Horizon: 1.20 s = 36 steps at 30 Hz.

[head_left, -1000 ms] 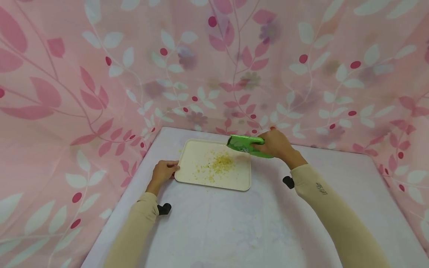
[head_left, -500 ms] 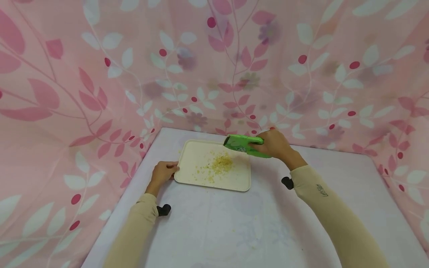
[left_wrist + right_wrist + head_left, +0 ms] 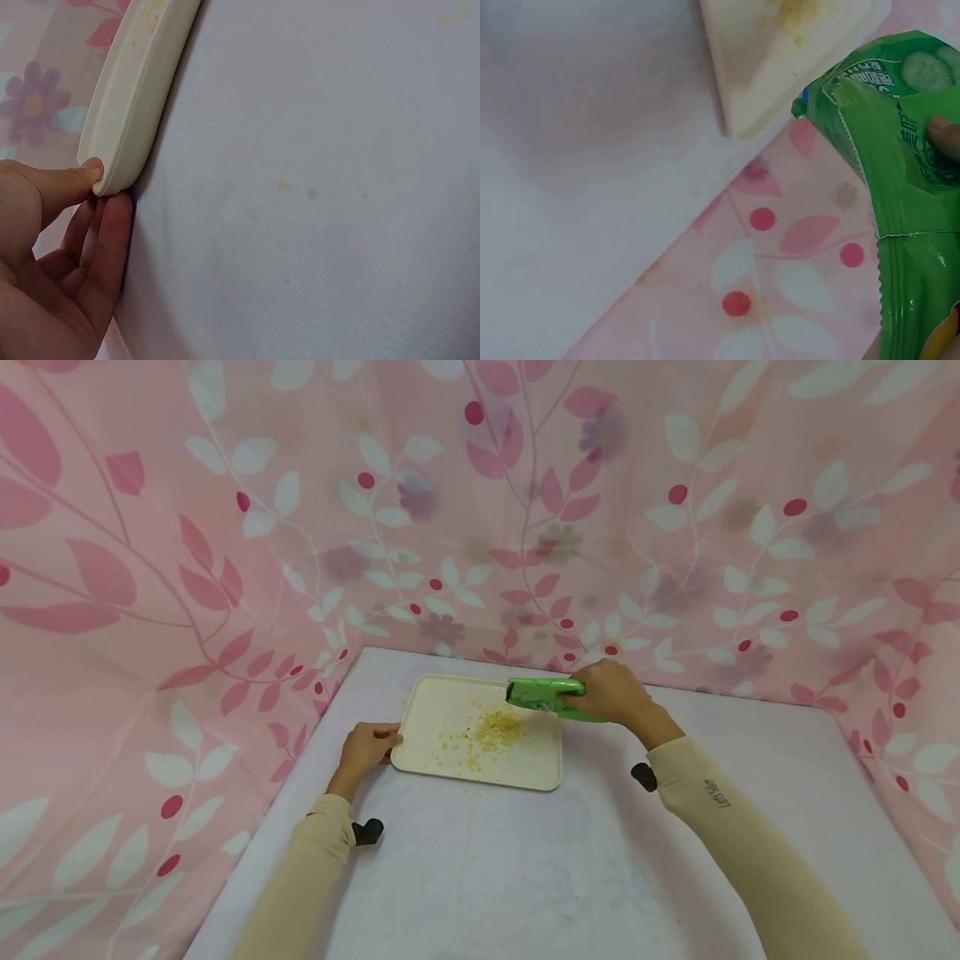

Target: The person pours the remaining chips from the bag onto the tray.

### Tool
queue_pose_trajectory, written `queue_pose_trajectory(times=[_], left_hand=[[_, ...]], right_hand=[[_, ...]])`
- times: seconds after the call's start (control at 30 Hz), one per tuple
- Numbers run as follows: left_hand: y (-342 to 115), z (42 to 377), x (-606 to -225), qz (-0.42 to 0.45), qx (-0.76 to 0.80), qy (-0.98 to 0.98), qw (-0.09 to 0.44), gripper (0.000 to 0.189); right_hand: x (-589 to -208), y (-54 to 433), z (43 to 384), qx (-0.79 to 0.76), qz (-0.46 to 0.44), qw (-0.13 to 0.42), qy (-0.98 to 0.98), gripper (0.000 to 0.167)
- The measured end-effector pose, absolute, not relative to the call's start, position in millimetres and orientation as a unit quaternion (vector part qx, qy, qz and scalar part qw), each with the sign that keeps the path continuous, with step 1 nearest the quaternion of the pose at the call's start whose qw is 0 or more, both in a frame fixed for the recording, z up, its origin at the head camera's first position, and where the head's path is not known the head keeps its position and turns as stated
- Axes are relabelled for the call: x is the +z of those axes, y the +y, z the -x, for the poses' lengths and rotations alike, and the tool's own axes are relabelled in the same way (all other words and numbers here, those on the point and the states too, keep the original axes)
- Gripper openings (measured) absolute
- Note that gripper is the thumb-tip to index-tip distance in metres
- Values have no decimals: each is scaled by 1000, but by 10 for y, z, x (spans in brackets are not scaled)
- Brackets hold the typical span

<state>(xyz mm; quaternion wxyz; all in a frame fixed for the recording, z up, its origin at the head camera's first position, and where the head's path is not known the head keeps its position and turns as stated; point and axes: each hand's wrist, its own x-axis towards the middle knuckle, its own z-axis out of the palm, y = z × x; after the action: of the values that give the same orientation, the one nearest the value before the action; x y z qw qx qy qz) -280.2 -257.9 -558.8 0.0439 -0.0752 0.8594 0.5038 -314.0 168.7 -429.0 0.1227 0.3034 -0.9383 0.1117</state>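
Note:
A cream rectangular tray (image 3: 427, 710) lies on the table with a small heap of yellow crumbs (image 3: 497, 727) near its middle. My left hand (image 3: 366, 747) pinches the tray's left edge; in the left wrist view the thumb (image 3: 71, 180) is on top of the rim and the fingers are beneath it. My right hand (image 3: 611, 692) grips a green snack bag (image 3: 536, 693) over the tray's far right corner. The bag lies nearly level, its dark mouth pointing left. Cucumber slices are printed on the bag (image 3: 900, 150) in the right wrist view.
A white patterned cloth covers the table (image 3: 510, 877). Pink floral curtains (image 3: 480, 527) stand close behind it and at both sides. A few loose crumbs (image 3: 300, 189) dot the cloth in front of the tray.
My right hand and the green snack bag have come down slightly toward the tray. The left hand and the tray have stayed in place, and the crumb heap looks much the same.

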Motion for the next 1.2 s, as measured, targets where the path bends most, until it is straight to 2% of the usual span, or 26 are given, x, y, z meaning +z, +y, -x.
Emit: queue_pose_trajectory(times=[0.07, 0.13, 0.23, 0.33, 0.5, 0.6, 0.8, 1.0, 1.2], left_hand=[[-2578, 2798, -5598, 76, 502, 860, 46, 33], [-2578, 2796, -5606, 82, 502, 860, 47, 33], [-2572, 2793, -5593, 85, 502, 860, 46, 33], [-2571, 2798, -5576, 84, 500, 861, 45, 33], [-2568, 2811, -5565, 84, 499, 861, 46, 33], [-2565, 2813, -5560, 85, 499, 861, 48, 33], [-2560, 2796, -5545, 79, 499, 862, 44, 33], [-2556, 2790, -5557, 87, 498, 861, 48, 33], [-2562, 2791, -5581, 86, 495, 864, 44, 33]], right_hand=[[-4257, 1686, 3114, 148, -318, 160, -923, 33], [-4245, 1688, 3083, 176, -318, 172, -916, 29], [-4301, 1700, 3077, 157, -304, 146, -928, 30], [-4367, 1716, 3080, 101, -285, 97, -948, 43], [-4345, 1725, 3085, 112, -290, 111, -944, 45], [-4256, 1712, 3088, 125, -294, 120, -940, 44], [-4029, 1654, 3087, 91, -290, 78, -950, 39], [-3862, 1587, 3094, 44, -308, 59, -949, 32], [-3697, 1478, 3010, -21, -316, 5, -949, 37]])
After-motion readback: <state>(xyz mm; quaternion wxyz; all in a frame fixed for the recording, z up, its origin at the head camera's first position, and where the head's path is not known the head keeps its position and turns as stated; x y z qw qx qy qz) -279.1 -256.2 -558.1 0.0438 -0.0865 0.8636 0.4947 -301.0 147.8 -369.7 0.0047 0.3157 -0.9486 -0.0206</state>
